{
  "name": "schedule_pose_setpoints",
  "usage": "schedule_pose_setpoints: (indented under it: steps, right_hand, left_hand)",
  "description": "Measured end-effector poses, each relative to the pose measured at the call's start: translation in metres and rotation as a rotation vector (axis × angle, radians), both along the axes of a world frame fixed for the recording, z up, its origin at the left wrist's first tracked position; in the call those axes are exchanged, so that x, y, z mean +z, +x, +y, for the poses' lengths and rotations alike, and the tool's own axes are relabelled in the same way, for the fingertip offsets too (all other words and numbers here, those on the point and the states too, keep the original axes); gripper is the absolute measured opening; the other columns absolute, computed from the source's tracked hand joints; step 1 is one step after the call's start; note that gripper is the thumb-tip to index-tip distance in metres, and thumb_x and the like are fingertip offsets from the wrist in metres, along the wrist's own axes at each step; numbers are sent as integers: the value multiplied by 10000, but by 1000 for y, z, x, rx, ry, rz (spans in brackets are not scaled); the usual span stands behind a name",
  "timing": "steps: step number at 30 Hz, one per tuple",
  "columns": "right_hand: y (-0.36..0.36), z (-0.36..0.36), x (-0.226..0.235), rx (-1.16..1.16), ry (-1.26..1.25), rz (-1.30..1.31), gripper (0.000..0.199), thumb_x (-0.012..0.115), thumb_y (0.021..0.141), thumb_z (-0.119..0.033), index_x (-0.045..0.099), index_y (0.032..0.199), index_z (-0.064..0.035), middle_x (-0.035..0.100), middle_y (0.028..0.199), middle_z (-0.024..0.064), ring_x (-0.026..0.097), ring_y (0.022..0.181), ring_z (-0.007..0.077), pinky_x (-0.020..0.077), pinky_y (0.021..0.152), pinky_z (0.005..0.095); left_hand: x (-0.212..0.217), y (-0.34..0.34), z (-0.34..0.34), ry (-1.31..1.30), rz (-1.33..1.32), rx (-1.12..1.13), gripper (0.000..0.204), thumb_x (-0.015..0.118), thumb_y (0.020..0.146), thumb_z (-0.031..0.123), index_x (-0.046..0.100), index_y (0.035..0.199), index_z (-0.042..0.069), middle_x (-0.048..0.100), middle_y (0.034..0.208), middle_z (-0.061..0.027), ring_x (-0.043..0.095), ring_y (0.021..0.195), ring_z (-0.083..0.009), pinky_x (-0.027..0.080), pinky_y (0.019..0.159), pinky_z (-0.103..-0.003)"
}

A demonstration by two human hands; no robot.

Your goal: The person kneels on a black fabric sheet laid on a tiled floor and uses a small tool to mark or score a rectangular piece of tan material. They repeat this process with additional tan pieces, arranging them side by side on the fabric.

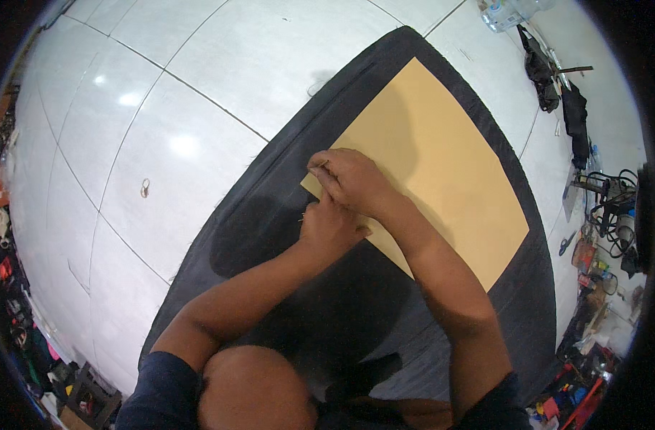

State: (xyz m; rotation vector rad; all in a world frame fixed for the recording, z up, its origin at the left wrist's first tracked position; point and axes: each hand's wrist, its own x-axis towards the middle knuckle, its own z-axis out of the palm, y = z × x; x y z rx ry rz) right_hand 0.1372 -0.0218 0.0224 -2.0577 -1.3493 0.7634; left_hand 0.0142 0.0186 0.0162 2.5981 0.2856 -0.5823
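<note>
A tan-yellow rectangular sheet (449, 165) lies on a large piece of black fabric (220, 208). Both my hands are together at the sheet's left corner. My right hand (352, 179) rests over that corner with its fingers pinched; something small and thin seems to be between the fingertips, too small to name. Just below it, my left hand (331, 229) has its fingers curled and partly covered by the right one. Its thumb lies by the sheet's lower edge. A thin straw-coloured bit shows beside its fingers, and what it grips is hidden.
White floor tiles (220, 43) surround the fabric. A small ring-shaped loop (145, 188) lies to the left. At right are dark-handled scissors (566, 244), tangled black cables (610, 208) and assorted clutter along the wall. A clear plastic bottle (503, 14) lies at the top right.
</note>
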Motion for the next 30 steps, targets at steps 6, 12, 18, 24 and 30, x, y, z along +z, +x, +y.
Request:
schedule_pose_setpoints:
  steps: [6, 12, 18, 24, 30]
  right_hand:
    - [26, -6, 0, -209, 37, -56, 246, 574, 1003, -224, 672, 1112, -26, 707, 1079, 161, 675, 994, 349, 521, 897, 435]
    - [35, -8, 2, -195, -44, -35, 246, 570, 1011, -217, 662, 1129, -21, 708, 1076, 164, 674, 1015, 342, 521, 899, 429]
    - [42, -7, -3, -269, 25, -98, 241, 572, 1014, -211, 660, 1121, -14, 708, 1059, 178, 679, 1002, 345, 520, 898, 431]
    - [62, -4, 3, -293, 11, -167, 234, 559, 1021, -194, 650, 1116, -1, 711, 1035, 192, 686, 966, 365, 533, 858, 428]
    - [72, -10, -2, -319, 53, -176, 237, 558, 1023, -199, 651, 1124, -6, 711, 1040, 199, 689, 960, 370, 537, 847, 428]
  left_hand:
    - [6, 1, -1, 84, -112, 17, 1013, 796, 747, 569, 392, 1460, -26, 354, 1505, -281, 494, 1257, -391, 610, 847, -426]
    - [9, 7, 0, 28, -95, 44, 1036, 829, 714, 534, 390, 1458, -38, 358, 1504, -281, 498, 1244, -394, 617, 820, -434]
    - [10, 7, 1, 72, -122, 25, 1068, 849, 685, 527, 374, 1479, -5, 366, 1497, -281, 529, 1200, -389, 621, 786, -428]
    - [7, 7, 1, 77, -158, 24, 1080, 860, 658, 528, 377, 1485, 30, 372, 1489, -275, 555, 1149, -380, 622, 765, -419]
    - [11, 12, 4, 64, -120, -5, 1091, 857, 656, 545, 382, 1478, 5, 309, 1557, -278, 554, 1152, -376, 620, 770, -423]
